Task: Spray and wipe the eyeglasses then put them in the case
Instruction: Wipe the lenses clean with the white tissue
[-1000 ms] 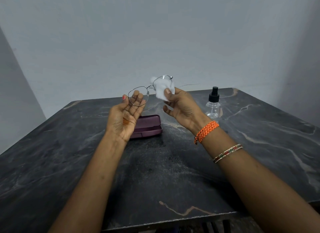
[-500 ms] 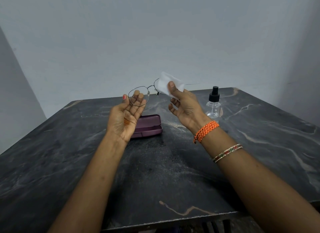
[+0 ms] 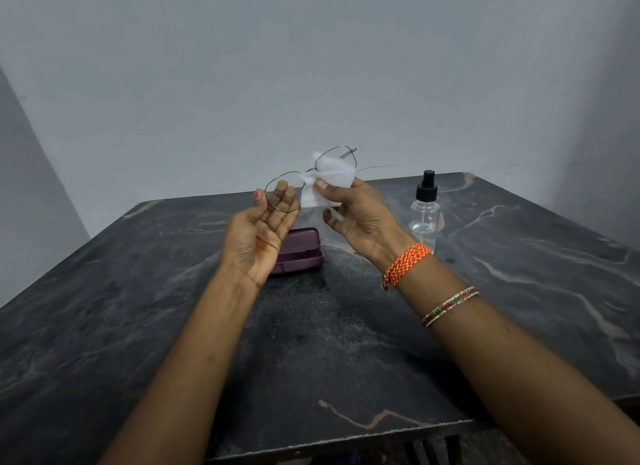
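Swung back down since half a second ago — white cloth (image 3: 327,179) now draped over the far lens of the eyeglasses (image 3: 311,175), pinched there between thumb and fingertips of the right hand (image 3: 360,215). Held up off the table (image 3: 519,291) by the near lens, rim pinched by thumb and loosely curled fingers of the left hand (image 3: 258,232); wiping step in hand (spray bottle (image 3: 425,208) standing just right of the right-hand fingers). Next — likely the other lens, then both hands down to the closed purple case (image 3: 299,251) lying below the left fingers, still to be opened.

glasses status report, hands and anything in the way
Left hand holds glasses up. Right hand pinches tissue on one lens. Case shut on table, spray bottle beside; nothing blocking.
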